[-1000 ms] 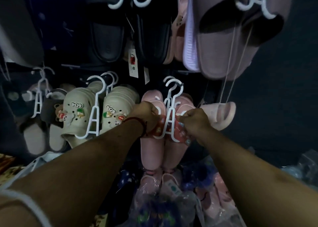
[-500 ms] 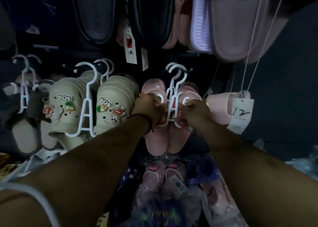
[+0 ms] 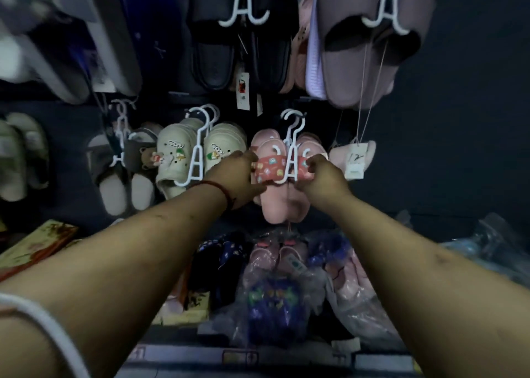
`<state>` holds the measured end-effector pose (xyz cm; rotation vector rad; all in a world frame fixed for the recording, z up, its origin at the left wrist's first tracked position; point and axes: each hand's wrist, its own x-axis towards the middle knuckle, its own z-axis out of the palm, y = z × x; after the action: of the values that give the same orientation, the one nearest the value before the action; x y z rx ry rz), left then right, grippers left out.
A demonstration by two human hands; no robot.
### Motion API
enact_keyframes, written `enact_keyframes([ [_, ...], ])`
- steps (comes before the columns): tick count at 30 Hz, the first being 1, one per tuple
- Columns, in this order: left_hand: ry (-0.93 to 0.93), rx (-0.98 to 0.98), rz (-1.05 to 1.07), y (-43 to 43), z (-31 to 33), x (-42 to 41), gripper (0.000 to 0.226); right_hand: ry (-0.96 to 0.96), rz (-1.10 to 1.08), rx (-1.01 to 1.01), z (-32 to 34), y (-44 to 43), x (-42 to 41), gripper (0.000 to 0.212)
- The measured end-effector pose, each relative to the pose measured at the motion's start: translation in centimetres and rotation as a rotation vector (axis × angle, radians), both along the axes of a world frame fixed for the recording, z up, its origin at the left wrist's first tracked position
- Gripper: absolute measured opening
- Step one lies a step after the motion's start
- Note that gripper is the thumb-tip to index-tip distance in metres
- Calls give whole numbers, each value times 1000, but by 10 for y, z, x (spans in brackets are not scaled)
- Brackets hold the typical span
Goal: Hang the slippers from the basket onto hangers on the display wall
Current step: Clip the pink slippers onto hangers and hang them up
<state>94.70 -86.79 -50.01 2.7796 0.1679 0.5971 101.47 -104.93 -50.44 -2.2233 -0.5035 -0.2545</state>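
On the display wall's (image 3: 473,90) lower row, toward its left edge, grey and cream slippers hang by white hooks. Next comes a cream clog pair (image 3: 198,154) on its own white hanger, toes down so the charms face the shopper.

The left hand (image 3: 238,176), a red cord at its wrist, closes on the left side of the pink slippers (image 3: 282,205), fingers curled around the red patterned strap (image 3: 269,169). It seems to steady that side while the pair settles.

In the middle the white hanger (image 3: 292,154) has its two prongs tucked under the straps and its hook over the rail, among other hooks, so the pair hangs soles to the wall.

The right hand (image 3: 321,176) pinches the right strap beside the hanger's prong, probably seating it.

Just right, a paper tag (image 3: 355,162) marked 12 dangles on strings from the mauve slipper (image 3: 358,62) above.

Below, bagged slippers (image 3: 275,265) wait; no basket rim is clear.
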Motion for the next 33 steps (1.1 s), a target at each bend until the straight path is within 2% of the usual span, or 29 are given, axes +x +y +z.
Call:
enact_keyframes([
  [3, 53, 165, 57, 3, -6, -57, 76, -48, 68, -96, -7, 5, -41, 53],
  [7, 70, 242, 163, 26, -20, -120, 73, -80, 195, -195, -14, 30, -81, 60],
  [15, 156, 224, 395, 98, -44, -245, 72, -158, 478, -298, -26, 127, -164, 71],
  [22, 257, 222, 667, 147, -60, -366, 68, -233, 778, -377, -42, 219, -254, 68],
  [25, 338, 204, 767, 154, -72, -416, 71, -253, 919, -393, -56, 249, -297, 66],
  [33, 402, 79, 1054, 146, -109, -552, 75, -253, 1258, -449, -98, 309, -410, 79],
])
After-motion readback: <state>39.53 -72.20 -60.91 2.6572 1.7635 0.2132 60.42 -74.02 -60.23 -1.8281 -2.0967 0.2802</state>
